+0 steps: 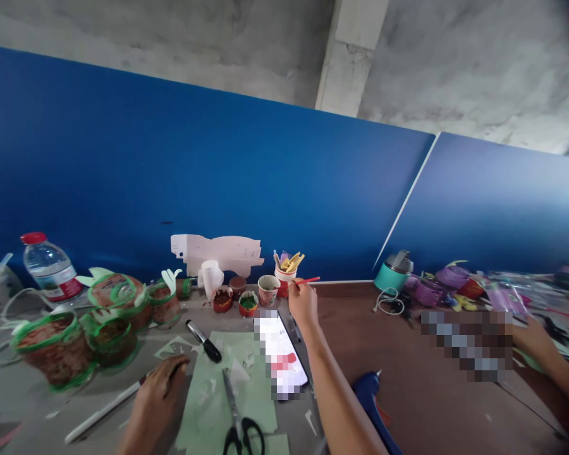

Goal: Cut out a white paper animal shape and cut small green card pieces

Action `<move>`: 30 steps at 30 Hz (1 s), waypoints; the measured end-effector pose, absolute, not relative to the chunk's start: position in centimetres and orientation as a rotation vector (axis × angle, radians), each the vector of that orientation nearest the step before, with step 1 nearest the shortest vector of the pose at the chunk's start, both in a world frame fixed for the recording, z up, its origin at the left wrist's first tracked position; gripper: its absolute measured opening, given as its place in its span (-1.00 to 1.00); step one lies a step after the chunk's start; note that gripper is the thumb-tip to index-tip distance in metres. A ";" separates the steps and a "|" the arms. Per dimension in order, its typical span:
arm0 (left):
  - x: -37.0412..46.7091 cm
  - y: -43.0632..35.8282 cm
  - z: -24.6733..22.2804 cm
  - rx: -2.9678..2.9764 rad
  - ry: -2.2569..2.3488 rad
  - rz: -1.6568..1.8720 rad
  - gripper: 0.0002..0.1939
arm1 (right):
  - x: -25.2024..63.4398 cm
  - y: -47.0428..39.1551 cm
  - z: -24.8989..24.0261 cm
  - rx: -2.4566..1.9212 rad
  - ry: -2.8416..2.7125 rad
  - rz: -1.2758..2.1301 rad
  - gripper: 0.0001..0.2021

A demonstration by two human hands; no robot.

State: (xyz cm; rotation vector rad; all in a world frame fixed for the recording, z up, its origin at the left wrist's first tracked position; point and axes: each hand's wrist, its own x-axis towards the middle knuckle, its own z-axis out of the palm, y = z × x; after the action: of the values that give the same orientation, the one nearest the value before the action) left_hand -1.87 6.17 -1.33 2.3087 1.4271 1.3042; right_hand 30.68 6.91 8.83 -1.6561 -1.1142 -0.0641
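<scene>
My right hand [304,302] reaches to the back of the table, its fingers closed on a thin red stick [313,279]. It is right beside a white-and-red cup [284,275] of small tools. A patterned paper cup [268,292] stands just to its left. My left hand [159,395] rests at the front left with its fingers bent together; whatever they hold, if anything, is hidden. A white pen-like stick [105,412] runs up to this hand. Between my arms lie green paper sheets [203,404], black-handled scissors [237,420], a black marker [205,341] and a lit phone [282,357].
Green-rimmed brown pots [52,354] and a water bottle [52,272] stand at left. Small paint cups [248,304] sit at the back. A blue glue gun [372,404] lies right of my forearm. Another person's hand [526,335] is at far right, near a teal device [392,273].
</scene>
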 end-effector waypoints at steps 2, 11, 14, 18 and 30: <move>-1.9 6.2 -1.5 2.312 1.429 1.305 -0.71 | 30.6 6.9 8.9 -1.658 -1.115 -0.076 -0.69; -1.9 6.2 -1.3 2.283 1.439 1.273 -0.72 | 30.6 6.6 9.2 -1.671 -1.124 -0.122 -0.67; -1.8 6.0 -1.0 2.267 1.440 1.288 -0.71 | 30.6 6.5 9.2 -1.681 -1.140 -0.127 -0.69; -1.8 5.9 -1.0 2.252 1.457 1.269 -0.72 | 30.5 6.4 9.4 -1.674 -1.155 -0.138 -0.67; -1.8 5.9 -1.2 2.271 1.488 1.243 -0.71 | 30.1 6.1 10.0 -1.733 -1.244 -0.099 -0.76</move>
State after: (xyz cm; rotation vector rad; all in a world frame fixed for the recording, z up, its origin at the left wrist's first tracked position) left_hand -1.84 5.90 -1.23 2.2707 1.4884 1.2432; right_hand 30.09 6.06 9.98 -1.7335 -1.2441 -0.0987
